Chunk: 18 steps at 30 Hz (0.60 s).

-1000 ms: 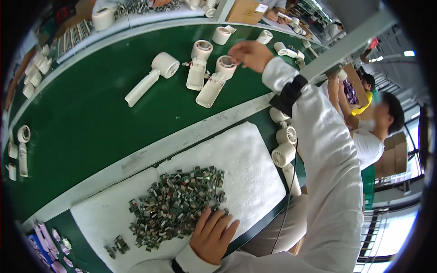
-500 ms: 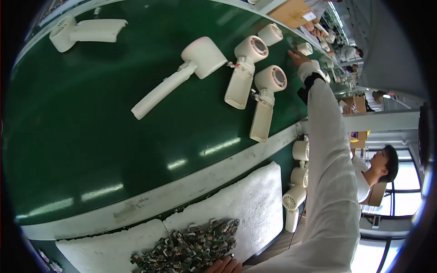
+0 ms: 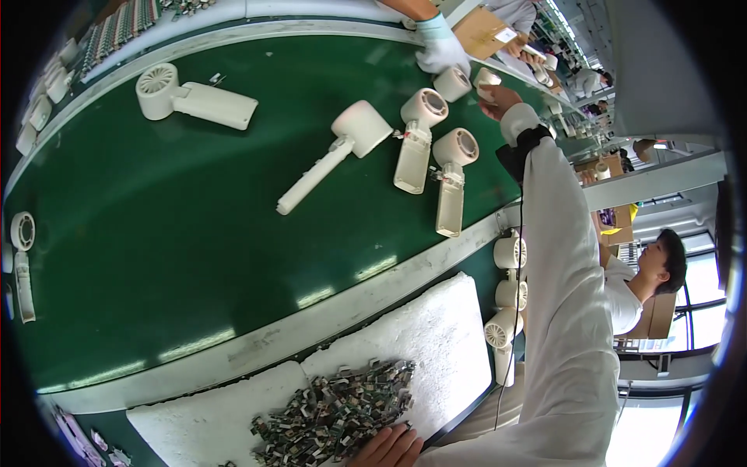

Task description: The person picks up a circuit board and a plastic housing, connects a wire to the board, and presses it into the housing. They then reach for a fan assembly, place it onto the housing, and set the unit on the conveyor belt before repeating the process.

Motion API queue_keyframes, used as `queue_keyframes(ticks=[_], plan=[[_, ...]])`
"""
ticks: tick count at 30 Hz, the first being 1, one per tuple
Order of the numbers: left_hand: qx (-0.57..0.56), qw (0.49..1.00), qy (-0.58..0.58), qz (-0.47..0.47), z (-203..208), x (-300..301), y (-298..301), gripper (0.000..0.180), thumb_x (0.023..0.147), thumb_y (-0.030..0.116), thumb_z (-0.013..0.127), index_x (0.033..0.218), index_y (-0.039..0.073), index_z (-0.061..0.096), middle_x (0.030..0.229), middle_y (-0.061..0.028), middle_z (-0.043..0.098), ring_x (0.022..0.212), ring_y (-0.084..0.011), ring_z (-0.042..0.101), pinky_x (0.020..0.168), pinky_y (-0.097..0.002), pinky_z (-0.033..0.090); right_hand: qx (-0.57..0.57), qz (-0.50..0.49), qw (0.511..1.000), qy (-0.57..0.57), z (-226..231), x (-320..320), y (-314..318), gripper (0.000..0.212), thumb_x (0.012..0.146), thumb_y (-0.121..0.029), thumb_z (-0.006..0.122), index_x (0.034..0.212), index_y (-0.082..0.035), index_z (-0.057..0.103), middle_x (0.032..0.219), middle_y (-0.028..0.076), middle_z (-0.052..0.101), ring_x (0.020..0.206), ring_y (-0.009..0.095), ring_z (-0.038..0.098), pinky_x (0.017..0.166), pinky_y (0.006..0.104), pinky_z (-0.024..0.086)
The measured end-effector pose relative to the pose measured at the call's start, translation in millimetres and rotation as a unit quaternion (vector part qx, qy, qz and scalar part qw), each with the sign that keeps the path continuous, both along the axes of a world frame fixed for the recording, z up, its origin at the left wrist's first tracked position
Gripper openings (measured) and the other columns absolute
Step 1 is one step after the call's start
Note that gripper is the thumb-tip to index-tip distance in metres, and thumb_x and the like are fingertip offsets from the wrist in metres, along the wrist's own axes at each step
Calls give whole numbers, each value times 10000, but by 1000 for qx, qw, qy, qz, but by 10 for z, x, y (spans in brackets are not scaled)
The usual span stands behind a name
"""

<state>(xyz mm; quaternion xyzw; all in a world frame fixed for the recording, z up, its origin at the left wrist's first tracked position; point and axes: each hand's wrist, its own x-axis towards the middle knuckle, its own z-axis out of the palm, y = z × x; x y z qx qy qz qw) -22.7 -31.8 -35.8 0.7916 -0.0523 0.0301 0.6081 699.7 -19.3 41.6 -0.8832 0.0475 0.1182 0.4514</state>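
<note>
My right arm reaches far across the green surface, and my right hand (image 3: 502, 103) is closed around a white handheld fan (image 3: 488, 77) whose lower part my fingers hide. Low in the picture, my left hand (image 3: 387, 447) lies with fingers stretched out at the edge of a heap of small circuit boards (image 3: 334, 409). That heap rests on white foam sheets (image 3: 447, 335). Near my right hand lie two white fans with open handles, one fan (image 3: 414, 148) beside another fan (image 3: 451, 183). Left of them is a white fan (image 3: 342, 152) lying on its side.
A co-worker's gloved hand (image 3: 443, 50) touches a white fan head (image 3: 453, 83). More fans lie at the upper left (image 3: 210, 101) and far left (image 3: 23, 265). Several fans (image 3: 510, 296) stand beside my right arm. A pale rail (image 3: 257, 346) separates the green surface from the foam.
My right hand has closed on a fan and drawn it left. A co-worker's gloved hand has come in at the top. The fans appear shifted in view, and one more shows at far left.
</note>
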Motion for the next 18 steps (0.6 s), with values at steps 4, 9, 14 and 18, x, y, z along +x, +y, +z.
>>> queue_keyframes(ticks=[4,9,14,18], plan=[[56,997,-50,34,98,0,95,457,830,255,616,1223,21,607,1243,-228,558,1220,-424,517,1024,-578,402,-207,61,976,24,-97,-379,439,289,883,-359,724,964,-101,624,755,40,615,639,162,629,535,301,535],[70,993,-60,77,265,69,231,390,791,203,647,1138,26,658,1164,-214,601,1130,-410,584,936,-537,484,-188,43,981,-4,243,-407,325,295,847,-350,756,862,-101,598,681,13,550,601,139,566,519,285,491],[116,983,-98,105,494,207,488,223,827,37,626,1011,97,736,1043,-49,685,1036,-247,660,1071,-501,433,-132,110,985,-31,807,-1065,173,383,829,-390,733,908,-30,626,654,19,511,537,139,509,486,300,455],[141,971,-157,109,403,142,480,196,849,20,628,1023,49,713,1030,-91,670,1029,-261,658,1113,-509,405,-170,236,952,-96,1236,-2237,-170,351,868,-379,709,964,-54,618,678,-3,487,554,108,478,491,281,434]])
